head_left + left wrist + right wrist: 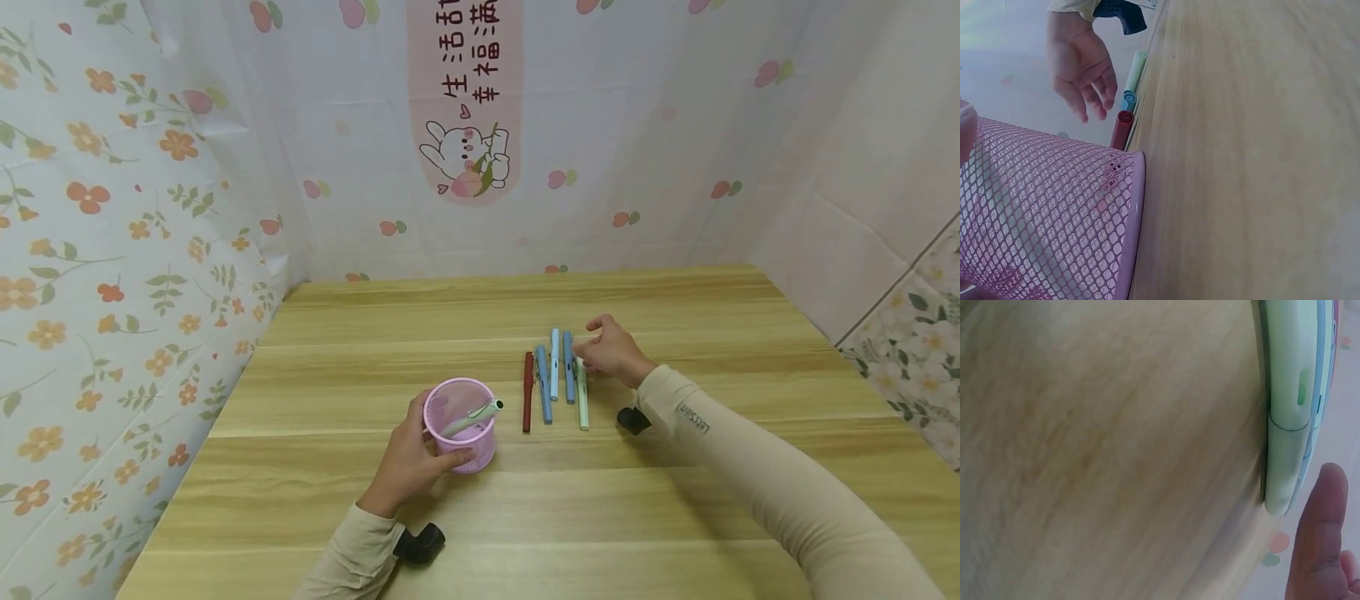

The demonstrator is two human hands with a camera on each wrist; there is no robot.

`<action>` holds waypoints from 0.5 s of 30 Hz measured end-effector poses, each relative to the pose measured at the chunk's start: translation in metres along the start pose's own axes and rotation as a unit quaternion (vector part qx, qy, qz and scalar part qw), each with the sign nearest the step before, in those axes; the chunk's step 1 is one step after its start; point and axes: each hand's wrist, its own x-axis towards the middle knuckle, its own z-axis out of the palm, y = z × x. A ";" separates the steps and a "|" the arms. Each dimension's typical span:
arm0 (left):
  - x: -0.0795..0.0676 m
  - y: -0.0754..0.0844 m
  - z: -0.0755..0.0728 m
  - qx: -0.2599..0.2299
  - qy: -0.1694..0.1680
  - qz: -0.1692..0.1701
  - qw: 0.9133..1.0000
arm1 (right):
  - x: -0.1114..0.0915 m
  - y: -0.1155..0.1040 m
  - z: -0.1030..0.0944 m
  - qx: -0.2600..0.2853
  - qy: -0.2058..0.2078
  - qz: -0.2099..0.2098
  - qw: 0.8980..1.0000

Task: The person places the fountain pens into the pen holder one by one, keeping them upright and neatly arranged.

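My left hand point(405, 467) grips a pink mesh pen holder point(483, 450) that stands on the table, thumb on its near side. A pale green pen point(472, 418) leans inside the holder, its end sticking out over the rim. To the right, several pens lie side by side: a dark red pen point(527, 396), a blue pen point(544, 387), a light blue pen point(555, 367), another blue pen point(569, 371) and a pale green pen point(1288, 394). Over the right end of this row hovers my right hand point(611, 354), its fingers loosely extended, holding nothing in the left wrist view.
The wood-grain table point(315, 475) reaches back to a patterned curtain point(360, 167) with a rabbit print. A floral cloth point(97, 250) hangs along the left side. A black wrist-camera piece point(420, 544) sits at the left wrist, another black piece point(633, 420) at the right.
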 end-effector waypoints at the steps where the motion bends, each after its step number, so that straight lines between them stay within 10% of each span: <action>1: 0.000 0.000 0.000 0.002 0.000 0.000 1.000 | 0.000 0.000 0.000 -0.001 -0.005 0.006 1.000; 15: 0.000 0.000 -0.001 -0.005 0.000 0.004 1.000 | 0.000 0.000 -0.004 -0.025 -0.065 0.058 0.996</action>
